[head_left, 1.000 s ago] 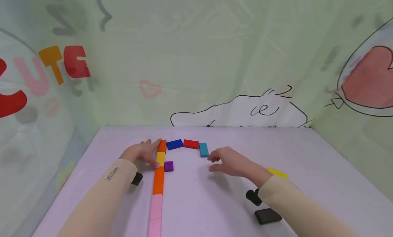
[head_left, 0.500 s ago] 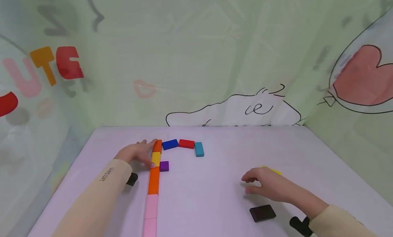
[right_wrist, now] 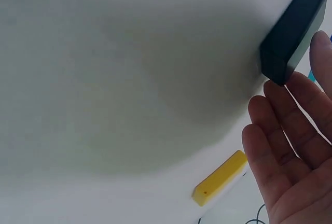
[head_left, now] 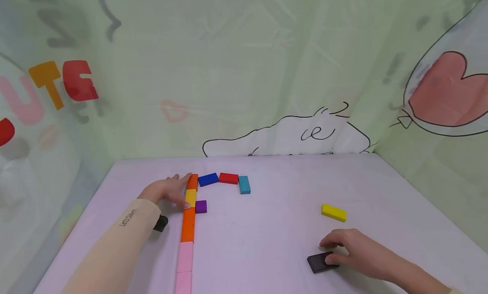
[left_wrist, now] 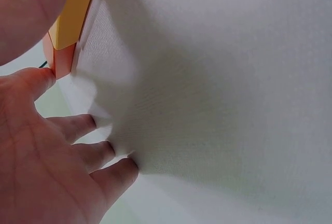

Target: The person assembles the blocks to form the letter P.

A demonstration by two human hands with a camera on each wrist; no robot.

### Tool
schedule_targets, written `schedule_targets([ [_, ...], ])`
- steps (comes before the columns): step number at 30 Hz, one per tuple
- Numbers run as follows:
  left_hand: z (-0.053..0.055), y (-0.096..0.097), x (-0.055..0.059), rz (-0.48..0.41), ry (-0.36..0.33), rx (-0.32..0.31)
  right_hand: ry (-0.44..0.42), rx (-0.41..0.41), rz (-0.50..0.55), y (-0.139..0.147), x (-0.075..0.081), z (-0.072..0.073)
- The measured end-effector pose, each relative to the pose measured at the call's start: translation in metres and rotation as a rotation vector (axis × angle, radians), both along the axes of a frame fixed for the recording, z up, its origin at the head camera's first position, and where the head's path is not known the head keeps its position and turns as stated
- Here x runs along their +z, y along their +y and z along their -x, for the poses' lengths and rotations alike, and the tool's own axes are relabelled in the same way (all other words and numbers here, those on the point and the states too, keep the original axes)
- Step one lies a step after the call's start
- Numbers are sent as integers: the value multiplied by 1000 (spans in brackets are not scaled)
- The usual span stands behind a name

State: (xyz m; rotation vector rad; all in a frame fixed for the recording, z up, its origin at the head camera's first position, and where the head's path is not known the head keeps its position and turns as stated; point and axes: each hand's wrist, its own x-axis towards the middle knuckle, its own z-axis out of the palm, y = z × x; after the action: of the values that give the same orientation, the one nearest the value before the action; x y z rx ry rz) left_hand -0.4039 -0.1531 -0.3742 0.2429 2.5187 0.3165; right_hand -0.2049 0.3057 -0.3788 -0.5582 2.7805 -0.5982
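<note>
My left hand [head_left: 167, 191] rests at a straight row of blocks, its index fingertip on the far orange block [head_left: 192, 182]. Its thumb lies where the yellow-orange block [head_left: 190, 198] meets a longer orange block [head_left: 188, 226]; the other fingers are spread on the table in the left wrist view. Pink blocks [head_left: 185, 256] continue the row towards me. My right hand [head_left: 358, 249] is at a black block [head_left: 317, 263], thumb over its right part and index finger just beyond its far edge. In the right wrist view the fingers are extended, tips right at the black block [right_wrist: 293, 32].
A purple block [head_left: 201, 206] sits against the row's right side. Blue [head_left: 208, 179], red [head_left: 228, 178] and teal blocks [head_left: 244, 184] run rightward from its far end. A bright yellow block [head_left: 333, 212] lies beyond my right hand. A printed curtain [head_left: 244, 73] stands behind the table.
My right hand has moved from beside the teal block, right and towards me, to the black block. My left hand stays on the row; the view has shifted slightly.
</note>
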Motion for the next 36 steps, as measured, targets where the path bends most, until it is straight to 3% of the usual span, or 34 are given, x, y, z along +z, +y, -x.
schedule_targets([
  [8,-4,-2,2,-19,4,-10,-20,-10,2,10,-4,-6],
  [18,-4,-1,3,-6,10,-13,29,-1,17,16,-8,-12],
  [36,-6,1,8,-9,10,-3,6,-43,-24,3,-6,2],
])
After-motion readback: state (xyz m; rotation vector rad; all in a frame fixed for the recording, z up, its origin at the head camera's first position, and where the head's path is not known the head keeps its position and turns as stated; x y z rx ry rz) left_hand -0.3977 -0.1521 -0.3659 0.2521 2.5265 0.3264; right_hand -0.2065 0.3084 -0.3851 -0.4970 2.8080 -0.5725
